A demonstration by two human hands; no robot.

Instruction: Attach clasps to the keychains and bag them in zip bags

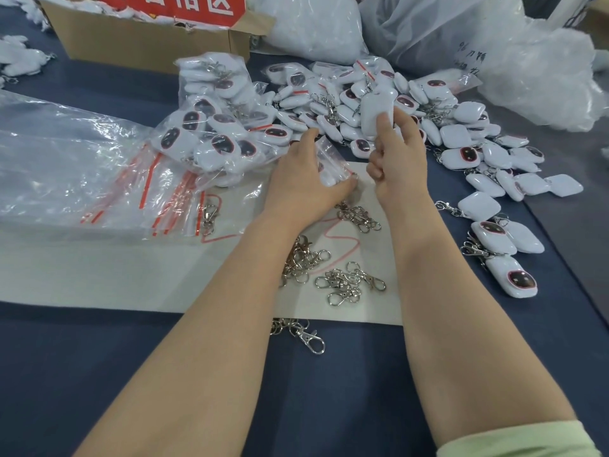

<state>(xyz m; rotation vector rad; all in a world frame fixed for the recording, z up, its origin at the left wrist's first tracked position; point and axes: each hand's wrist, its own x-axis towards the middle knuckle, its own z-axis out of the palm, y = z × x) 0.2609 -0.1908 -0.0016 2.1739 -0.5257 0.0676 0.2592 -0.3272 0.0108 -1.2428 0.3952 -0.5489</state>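
While the left hand (pixel 304 174) grips a zip bag (pixel 328 150), fingers (pixel 382 123) of the right hand (pixel 397 159) pinch a keychain (pixel 375 107).

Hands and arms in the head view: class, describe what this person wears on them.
The left hand and right hand are bare: no gloves, rings or watch visible. Forearms uncovered. A pale green sleeve shows at the right elbow.

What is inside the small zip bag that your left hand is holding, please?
A white keychain shows through the clear zip bag. The left hand covers the rest, so anything else inside cannot be seen.
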